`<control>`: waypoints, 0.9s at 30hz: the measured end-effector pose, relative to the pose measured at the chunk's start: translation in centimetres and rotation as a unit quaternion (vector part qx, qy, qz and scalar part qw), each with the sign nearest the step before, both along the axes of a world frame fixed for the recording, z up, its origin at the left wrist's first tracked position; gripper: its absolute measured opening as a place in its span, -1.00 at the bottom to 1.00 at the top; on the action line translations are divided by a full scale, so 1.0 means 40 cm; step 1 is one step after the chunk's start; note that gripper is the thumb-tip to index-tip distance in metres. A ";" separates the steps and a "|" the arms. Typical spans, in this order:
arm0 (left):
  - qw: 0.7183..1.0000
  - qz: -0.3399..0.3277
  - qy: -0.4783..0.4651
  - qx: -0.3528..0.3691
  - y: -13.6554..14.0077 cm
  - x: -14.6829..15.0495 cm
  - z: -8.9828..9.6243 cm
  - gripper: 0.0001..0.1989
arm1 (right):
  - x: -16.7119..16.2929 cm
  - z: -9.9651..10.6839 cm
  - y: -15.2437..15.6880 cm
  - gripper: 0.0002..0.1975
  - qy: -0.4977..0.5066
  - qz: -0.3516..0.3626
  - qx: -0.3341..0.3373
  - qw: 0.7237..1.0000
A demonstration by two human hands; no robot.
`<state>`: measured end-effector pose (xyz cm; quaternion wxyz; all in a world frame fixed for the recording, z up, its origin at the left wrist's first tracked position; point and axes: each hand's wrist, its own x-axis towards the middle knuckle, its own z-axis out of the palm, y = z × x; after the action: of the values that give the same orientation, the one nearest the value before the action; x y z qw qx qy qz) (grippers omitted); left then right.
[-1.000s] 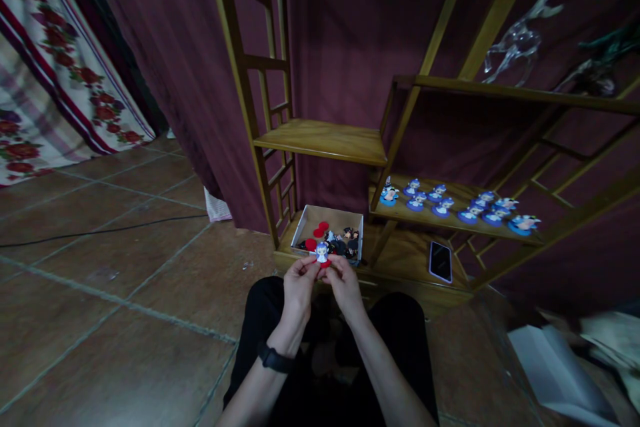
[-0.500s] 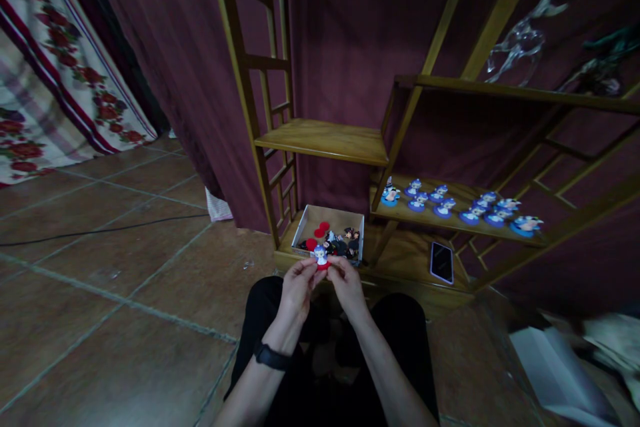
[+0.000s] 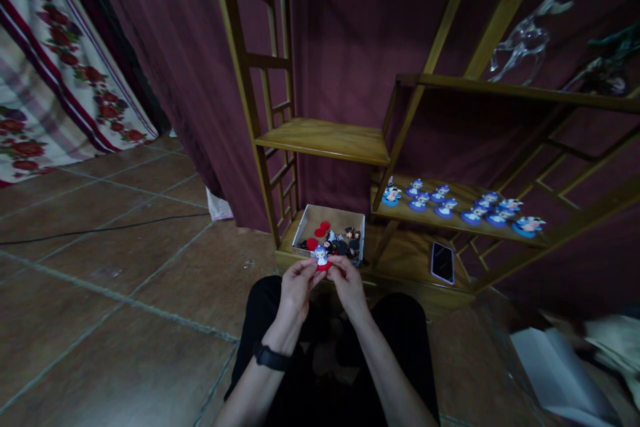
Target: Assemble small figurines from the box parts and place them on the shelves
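Fingers of left hand and right hand pinch one red-based figurine; at least ten other figurines stand on one shelf.

Wood shelf w/ figs, btm board w/ box, phone

A rectangular, dark-screened phone with a lilac rim lies flat; white, red-flowered fabric hangs far left; a clear, glassy deer-shaped ornament stands higher.
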<state>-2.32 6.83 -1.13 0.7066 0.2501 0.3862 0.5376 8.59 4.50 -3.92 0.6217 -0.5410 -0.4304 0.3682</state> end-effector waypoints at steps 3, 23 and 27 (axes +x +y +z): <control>1.000 0.002 0.013 0.010 0.001 -0.001 -0.003 -0.85 | 0.000 0.006 0.000 -0.81 0.024 0.013 -0.001 1.000; 0.998 -0.039 0.013 0.054 -0.015 -0.017 0.009 -0.69 | 0.004 0.047 -0.015 -0.82 0.114 0.019 0.012 0.993; 0.997 -0.045 0.017 0.067 -0.018 -0.021 0.009 -0.73 | 0.009 0.045 -0.013 -0.83 0.077 0.012 0.017 0.997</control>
<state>-3.16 6.11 -0.76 0.7053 0.3230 0.3498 0.5252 8.96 3.96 -2.13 0.6574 -0.4952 -0.3942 0.4090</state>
